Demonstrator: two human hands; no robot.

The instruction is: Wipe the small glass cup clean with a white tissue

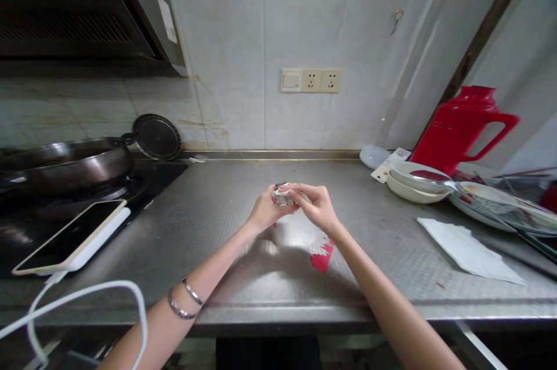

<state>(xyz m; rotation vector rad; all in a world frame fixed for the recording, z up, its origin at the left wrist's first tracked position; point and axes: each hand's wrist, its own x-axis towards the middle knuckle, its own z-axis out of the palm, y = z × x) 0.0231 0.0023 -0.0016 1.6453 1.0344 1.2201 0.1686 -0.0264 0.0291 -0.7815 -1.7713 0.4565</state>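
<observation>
Above the middle of the steel counter (pixel 209 242), my two hands meet at a small, clear, glass-like object (pixel 283 198) with a dark edge and bits of red. My left hand (pixel 263 211) is wrapped round it from the left. A crumpled white tissue (pixel 284 188) is pinched in the fingers of my right hand (pixel 319 205) and pressed against the object's upper side. Most of the object is hidden by my fingers, so its exact kind does not show. A torn red scrap (pixel 321 257) with a ragged pale edge lies below my right hand.
On the left, a pan (pixel 78 164) sits on the stove beside a phone (pixel 72 236) with a white cable (pixel 117 284). At right stand a red thermos (pixel 456 126), stacked bowls (pixel 415 189) and plates (pixel 478 207). A white paper napkin (pixel 467 248) lies in front of them.
</observation>
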